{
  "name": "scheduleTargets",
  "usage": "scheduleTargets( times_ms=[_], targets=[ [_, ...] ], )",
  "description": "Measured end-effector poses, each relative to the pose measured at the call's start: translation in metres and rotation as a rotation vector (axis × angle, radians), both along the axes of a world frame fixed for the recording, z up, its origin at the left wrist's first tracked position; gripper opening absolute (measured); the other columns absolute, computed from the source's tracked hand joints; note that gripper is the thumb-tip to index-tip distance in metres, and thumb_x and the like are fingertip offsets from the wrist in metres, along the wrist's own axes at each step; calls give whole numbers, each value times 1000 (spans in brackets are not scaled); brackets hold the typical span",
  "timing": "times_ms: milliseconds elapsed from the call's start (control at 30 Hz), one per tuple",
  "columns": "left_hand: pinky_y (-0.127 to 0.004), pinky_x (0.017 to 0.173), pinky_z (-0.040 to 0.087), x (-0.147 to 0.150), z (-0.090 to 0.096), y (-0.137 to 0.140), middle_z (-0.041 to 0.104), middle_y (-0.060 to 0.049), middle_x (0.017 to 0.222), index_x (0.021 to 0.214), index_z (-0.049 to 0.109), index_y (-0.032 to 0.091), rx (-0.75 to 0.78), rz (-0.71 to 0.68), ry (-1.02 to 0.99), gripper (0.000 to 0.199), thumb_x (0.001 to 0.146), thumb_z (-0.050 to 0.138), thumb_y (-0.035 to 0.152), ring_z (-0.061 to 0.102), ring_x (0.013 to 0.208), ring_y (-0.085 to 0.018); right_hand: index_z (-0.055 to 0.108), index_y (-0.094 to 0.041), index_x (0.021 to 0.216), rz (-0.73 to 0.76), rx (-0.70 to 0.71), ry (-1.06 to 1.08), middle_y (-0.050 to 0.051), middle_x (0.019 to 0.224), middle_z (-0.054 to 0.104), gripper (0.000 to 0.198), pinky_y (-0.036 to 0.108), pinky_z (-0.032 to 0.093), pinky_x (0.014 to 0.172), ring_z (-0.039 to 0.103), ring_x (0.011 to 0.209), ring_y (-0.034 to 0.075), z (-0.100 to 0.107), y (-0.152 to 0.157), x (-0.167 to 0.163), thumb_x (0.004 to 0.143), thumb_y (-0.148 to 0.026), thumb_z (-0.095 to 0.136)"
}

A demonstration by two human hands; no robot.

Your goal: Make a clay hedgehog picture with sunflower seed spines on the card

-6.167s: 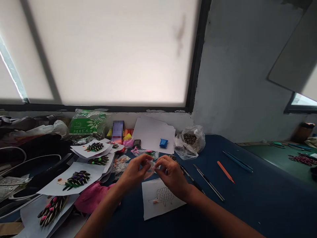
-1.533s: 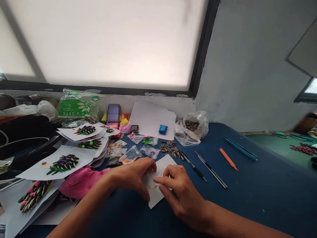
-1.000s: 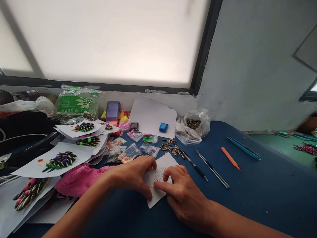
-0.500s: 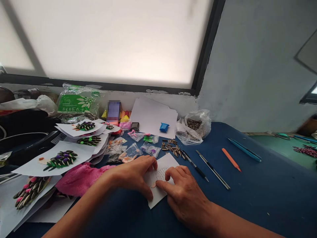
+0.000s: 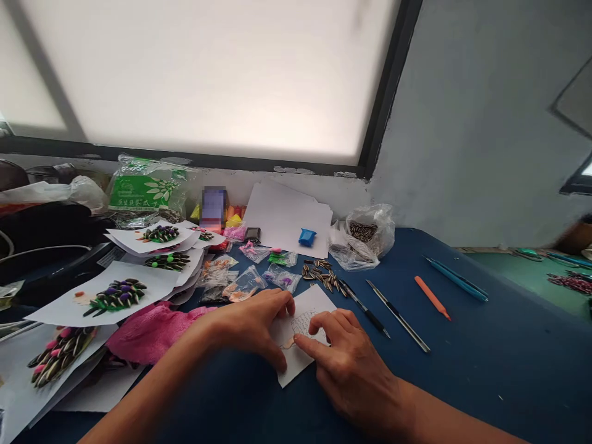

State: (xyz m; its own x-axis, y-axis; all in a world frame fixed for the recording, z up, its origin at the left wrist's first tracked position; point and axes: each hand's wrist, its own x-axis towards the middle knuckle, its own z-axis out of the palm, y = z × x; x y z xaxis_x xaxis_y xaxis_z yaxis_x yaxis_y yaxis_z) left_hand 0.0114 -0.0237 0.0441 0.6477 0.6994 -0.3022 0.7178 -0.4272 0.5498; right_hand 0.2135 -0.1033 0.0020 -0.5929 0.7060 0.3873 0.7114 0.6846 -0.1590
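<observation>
A small sheet of white paper (image 5: 296,365) lies tilted on the blue tabletop, bearing a drawn outline filled with small curved marks (image 5: 303,322). My left hand (image 5: 256,324) lies along its left side, thumb and fingers spread and touching the edge. Over the sheet, my right hand (image 5: 349,357) presses a digit tip onto a small patch of peach clay (image 5: 289,343) beside the outline. Its other fingers are bent, and nothing shows gripped in it. Just behind the paper lie loose striped sunflower seeds (image 5: 326,277).
Small bags of coloured clay (image 5: 245,285) sit behind my left hand. Seed-covered pictures (image 5: 120,296) and a pink cloth (image 5: 148,333) are at left. Pens (image 5: 365,311), an orange marker (image 5: 432,298), a bag of seeds (image 5: 363,237) and a blue packet (image 5: 306,237) lie right and behind.
My right hand has shifted slightly to the right, its digit tip moving a little across the peach clay. My left hand stays at the paper's edge.
</observation>
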Motion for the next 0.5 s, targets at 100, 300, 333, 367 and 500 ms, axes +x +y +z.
scheduleTargets(
  times_ms=[100, 300, 333, 367, 500],
  targets=[
    [-30, 79, 43, 1, 1, 0, 54, -2, 108, 106, 52, 24, -7, 7, 11, 65, 51, 83, 36, 51, 99, -24, 63, -21, 115, 35, -15, -24, 9, 107, 52, 47, 39, 37, 86, 47, 92, 22, 0, 1, 0, 75, -3, 45],
    [-30, 79, 43, 1, 0, 0, 54, -3, 109, 107, 53, 23, -2, 5, 6, 66, 50, 83, 38, 51, 100, -26, 64, -19, 110, 66, -44, -30, 8, 99, 53, 45, 39, 37, 84, 46, 87, 21, -3, 3, -1, 72, -4, 46],
    [-29, 78, 43, 1, 0, 0, 54, -3, 108, 107, 53, 23, -2, 5, 6, 66, 50, 83, 38, 51, 99, -26, 64, -19, 109, 73, -43, -28, 8, 97, 53, 44, 38, 37, 83, 46, 86, 21, -4, 3, -1, 72, -4, 45],
    [-29, 78, 43, 1, -1, 0, 54, -3, 108, 107, 53, 23, -2, 4, 4, 67, 50, 83, 39, 51, 99, -26, 64, -18, 107, 84, -41, -22, 8, 96, 53, 42, 38, 37, 82, 46, 86, 21, -4, 4, -1, 72, -4, 45],
    [-29, 77, 43, 1, -1, 0, 54, -2, 107, 106, 53, 24, 5, -3, 2, 65, 50, 83, 38, 51, 99, -25, 63, -16, 112, 119, -12, 34, 9, 100, 53, 44, 39, 36, 84, 46, 88, 21, -5, 3, 1, 75, -3, 43]
  ],
)
